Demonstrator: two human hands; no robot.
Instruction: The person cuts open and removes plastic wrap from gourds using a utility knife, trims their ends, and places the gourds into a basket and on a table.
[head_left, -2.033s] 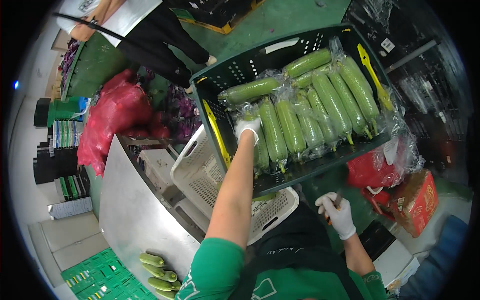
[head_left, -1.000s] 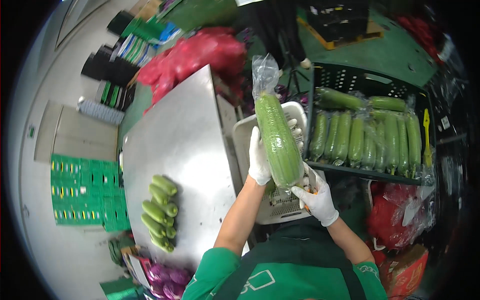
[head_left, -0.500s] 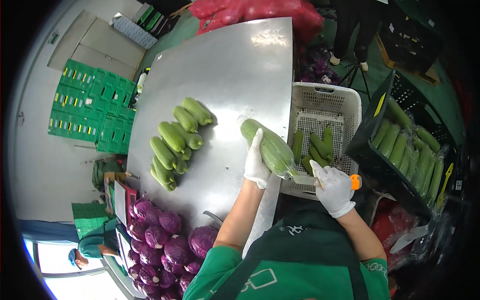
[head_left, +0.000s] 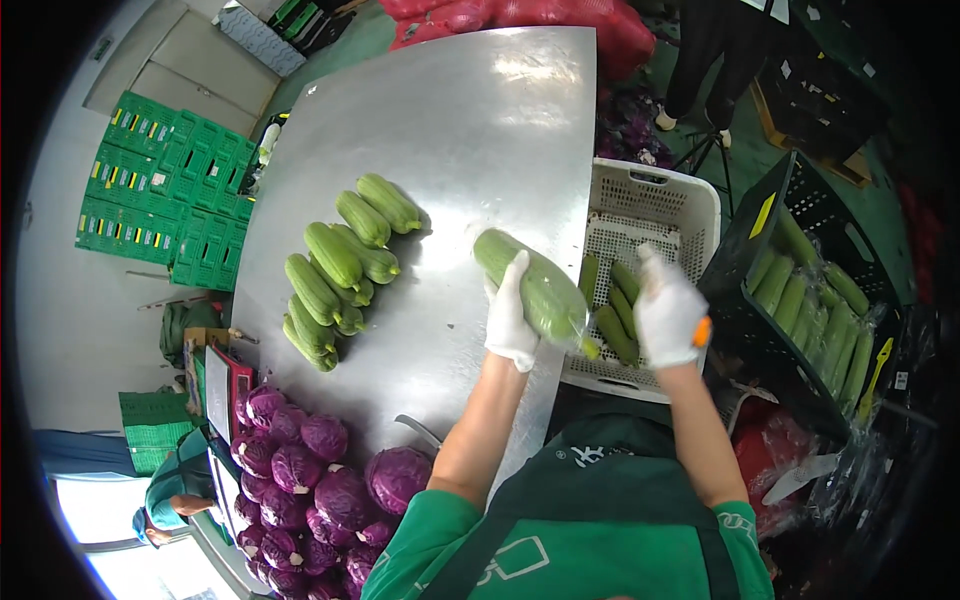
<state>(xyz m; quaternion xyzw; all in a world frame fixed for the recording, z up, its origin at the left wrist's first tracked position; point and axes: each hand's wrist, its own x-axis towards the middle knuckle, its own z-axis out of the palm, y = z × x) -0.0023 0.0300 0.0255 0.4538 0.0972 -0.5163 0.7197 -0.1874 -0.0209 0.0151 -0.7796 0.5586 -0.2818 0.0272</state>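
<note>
My left hand (head_left: 511, 315), in a white glove, grips a large green zucchini (head_left: 536, 285) above the table's right edge. Clear plastic film covers it, and its stem end points toward my right side. My gloved right hand (head_left: 668, 312), smeared by motion, is over the right part of a white basket. From its fist sticks the orange handle end of a knife (head_left: 703, 332); the blade cannot be made out. Several light green zucchinis (head_left: 335, 255) lie in a group on the metal table (head_left: 440, 140), left of my left hand.
The white basket (head_left: 712, 215) beside the table holds several green zucchinis. Right of it, a dark crate (head_left: 738, 250) contains wrapped ones. Purple cabbages (head_left: 345, 497) crowd the table's near left, beside a curved blade (head_left: 418, 430). One person stands beyond, another works at lower left.
My right hand with the knife has moved up and away from the zucchini's stem end, over the basket. My left hand still holds the zucchini in nearly the same place. The view has shifted slightly.
</note>
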